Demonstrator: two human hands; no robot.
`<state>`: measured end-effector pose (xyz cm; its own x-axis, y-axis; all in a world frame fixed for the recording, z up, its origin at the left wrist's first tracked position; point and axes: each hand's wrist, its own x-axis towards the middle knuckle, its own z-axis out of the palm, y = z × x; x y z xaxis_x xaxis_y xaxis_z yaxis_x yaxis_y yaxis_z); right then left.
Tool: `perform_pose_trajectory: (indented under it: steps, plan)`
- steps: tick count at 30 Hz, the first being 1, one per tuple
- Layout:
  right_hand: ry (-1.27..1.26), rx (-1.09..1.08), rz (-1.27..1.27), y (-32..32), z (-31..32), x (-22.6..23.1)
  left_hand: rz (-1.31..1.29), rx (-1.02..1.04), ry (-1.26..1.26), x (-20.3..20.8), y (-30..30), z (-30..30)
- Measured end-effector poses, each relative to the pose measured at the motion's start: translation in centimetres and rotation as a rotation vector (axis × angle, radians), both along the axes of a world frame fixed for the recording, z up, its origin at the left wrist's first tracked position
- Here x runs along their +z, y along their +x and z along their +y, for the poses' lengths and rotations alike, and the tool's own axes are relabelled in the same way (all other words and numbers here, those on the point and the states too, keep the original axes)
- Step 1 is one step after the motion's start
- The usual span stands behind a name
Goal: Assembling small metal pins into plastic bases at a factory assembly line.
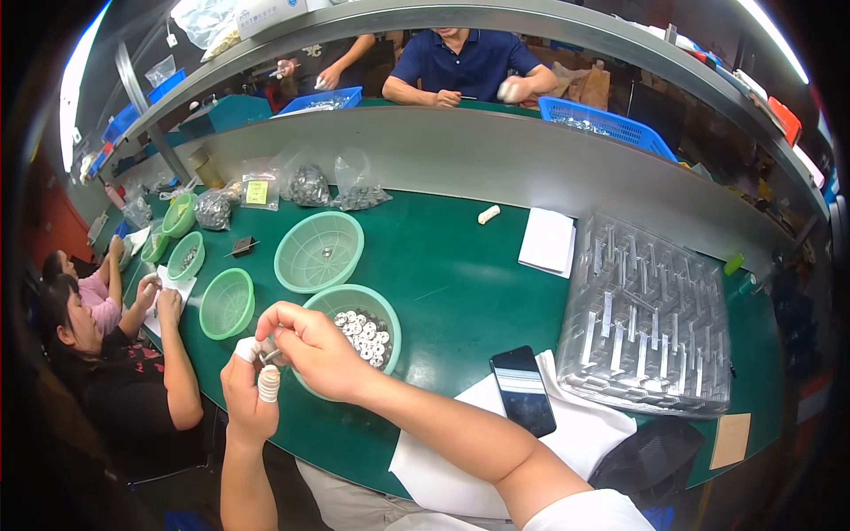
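My left hand [244, 403], with white wrapping on its thumb and a fingertip, is closed in a pinch near the table's front edge. Between its fingertips is a small grey metal part [274, 357], mostly covered by the fingers. My right hand [319, 352] meets it from the right, thumb and forefinger pinched at the same part. Just behind my right hand stands a green plastic basket [395, 329] holding many white round pieces with holes. A second green basket [299, 255] beyond it has a few small metal bits at its bottom. Another green basket [227, 305] sits to the left.
A black phone [522, 389] lies on white cloth [452, 442] at right. Stacked clear plastic trays [651, 327] hold metal strips. Bags of metal parts [309, 186] line the partition [425, 150]. People work at left and across; blue baskets [611, 124] stand over there.
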<state>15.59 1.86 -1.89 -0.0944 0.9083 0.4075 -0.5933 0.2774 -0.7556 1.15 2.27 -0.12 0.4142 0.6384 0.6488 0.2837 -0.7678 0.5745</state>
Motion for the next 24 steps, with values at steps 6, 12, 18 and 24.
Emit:
perform_pose_trajectory:
  steps: [6, 12, 18, 24]
  plan:
    - [-0.001, -0.042, -0.177, 0.8, -0.5, 0.7, 0.233, 0.065, 0.307, 0.0, -1.0, 0.7]
    - [0.061, -0.109, -0.182, 0.8, -1.4, 1.3, -0.051, -0.02, -0.171, -0.7, -0.2, -0.7]
    - [0.25, -0.283, -0.336, 1.1, -1.3, 1.3, -0.379, -0.218, -0.752, -0.5, -0.8, -0.9]
    - [0.092, -0.115, -0.126, 1.0, -0.4, 0.5, 0.032, -0.011, -0.04, 1.2, 0.1, -0.5]
